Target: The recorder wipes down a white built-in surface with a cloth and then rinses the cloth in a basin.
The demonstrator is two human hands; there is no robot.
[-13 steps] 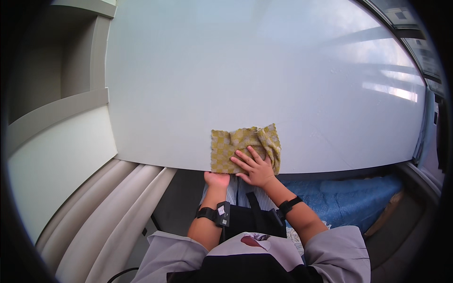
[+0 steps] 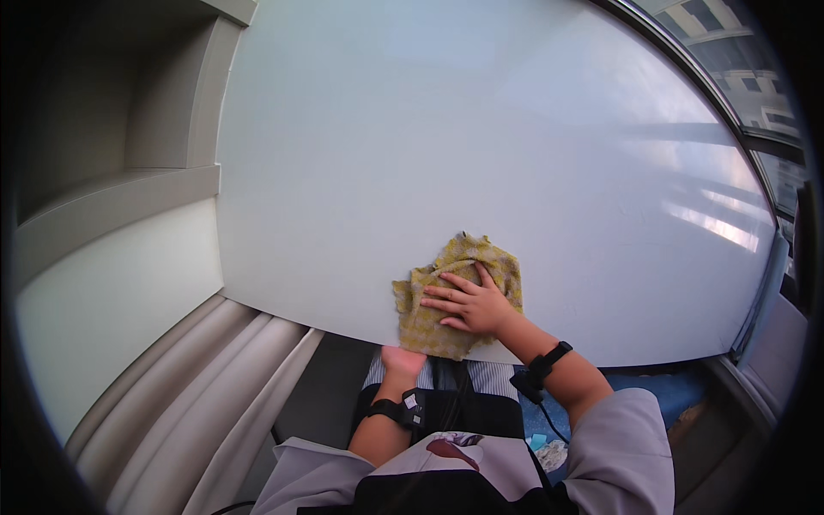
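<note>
A yellow-and-grey checked cleaning cloth [image 2: 429,330] lies rumpled on the white tabletop [image 2: 343,172], reaching its near edge. My right hand [image 2: 477,305] rests flat on the cloth, palm down with fingers spread. At the near edge, by the cloth's lower left corner, is my left hand [image 2: 403,360]. The table edge and cloth hide its fingers, so whether they grip anything does not show.
Along the left stands a grey shelf unit [image 2: 202,94] with an open recess. Below it hang beige curtains [image 2: 197,378]. A window [image 2: 730,60] borders the far right. Blue sheeting [image 2: 657,395] lies below the table at the right.
My right hand has pushed the cloth a little inward from the near edge, bunching and turning it. My left hand stays near the edge. The whole view has shifted slightly.
</note>
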